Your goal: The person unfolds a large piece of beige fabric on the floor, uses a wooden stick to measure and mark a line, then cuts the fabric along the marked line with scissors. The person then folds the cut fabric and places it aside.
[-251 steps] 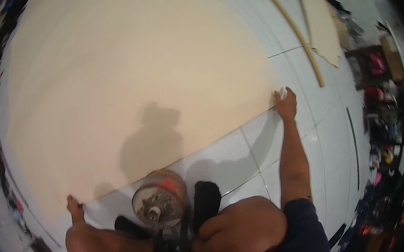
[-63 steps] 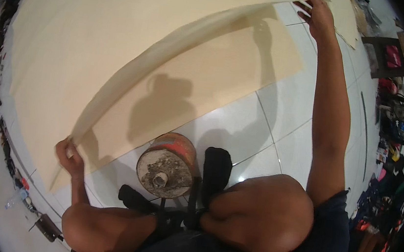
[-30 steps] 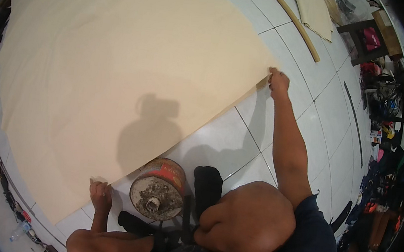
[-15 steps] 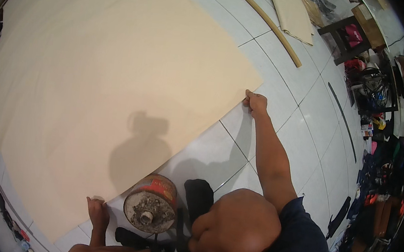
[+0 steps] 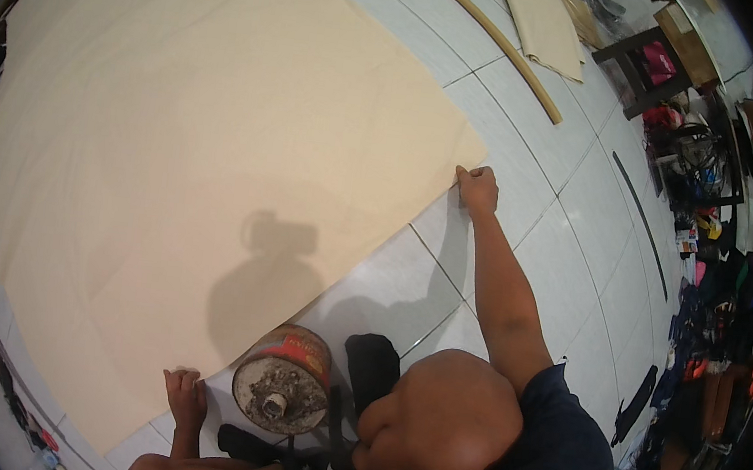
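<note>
A large cream cloth sheet (image 5: 187,114) lies spread over the tiles, with its near edge running slantwise in front of me. At the right end of that edge, close to the corner, my right hand (image 5: 478,191) is closed in a pinch on the cloth. My left hand (image 5: 185,396) grips the same edge further left and nearer to me, its fingers bent over the cloth. Between my hands, against the edge, stands a round tin (image 5: 280,390) with a red band and a grey crusted top with a short stub in its middle. A shadow falls on the cloth.
Beyond the sheet's right side lie a long tan tube (image 5: 498,39) and a folded cream cloth (image 5: 540,27). A dark stool (image 5: 646,69) stands far right, beside piled clutter. A thin dark strip (image 5: 639,224) lies on the white tiled floor (image 5: 576,256).
My right hand has closed further, its fingers drawn together on the cloth near the corner. The left hand's fingers have curled slightly. The sheet has barely shifted.
</note>
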The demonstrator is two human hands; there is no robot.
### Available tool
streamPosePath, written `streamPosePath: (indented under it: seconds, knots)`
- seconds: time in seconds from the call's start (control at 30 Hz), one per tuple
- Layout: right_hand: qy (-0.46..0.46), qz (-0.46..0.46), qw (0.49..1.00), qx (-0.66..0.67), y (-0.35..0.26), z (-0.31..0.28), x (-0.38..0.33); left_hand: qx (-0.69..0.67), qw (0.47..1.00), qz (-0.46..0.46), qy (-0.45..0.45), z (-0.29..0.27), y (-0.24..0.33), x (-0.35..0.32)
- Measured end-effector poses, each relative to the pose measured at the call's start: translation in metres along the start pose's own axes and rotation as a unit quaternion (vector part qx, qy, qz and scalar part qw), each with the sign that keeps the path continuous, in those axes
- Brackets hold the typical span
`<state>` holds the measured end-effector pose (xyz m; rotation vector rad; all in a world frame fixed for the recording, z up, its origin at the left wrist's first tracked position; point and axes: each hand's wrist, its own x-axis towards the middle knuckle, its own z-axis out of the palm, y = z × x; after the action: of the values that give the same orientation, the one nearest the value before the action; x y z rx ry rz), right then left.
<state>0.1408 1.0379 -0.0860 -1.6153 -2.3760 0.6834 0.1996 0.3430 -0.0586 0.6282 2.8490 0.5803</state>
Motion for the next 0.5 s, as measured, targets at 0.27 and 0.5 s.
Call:
streamPosePath:
  seconds: [0.27, 0.5]
  knots:
    - [0.066, -0.283, 0.941, -0.177, -0.007, 0.004, -0.044, 0.017, 1.000, 0.014, -0.002, -0.004, -0.020, -0.009]
    - [-0.218, -0.594, 0.769, -0.090, -0.074, 0.021, -0.221, -0.004, 0.995, -0.074, 0.066, 0.000, -0.038, -0.030]
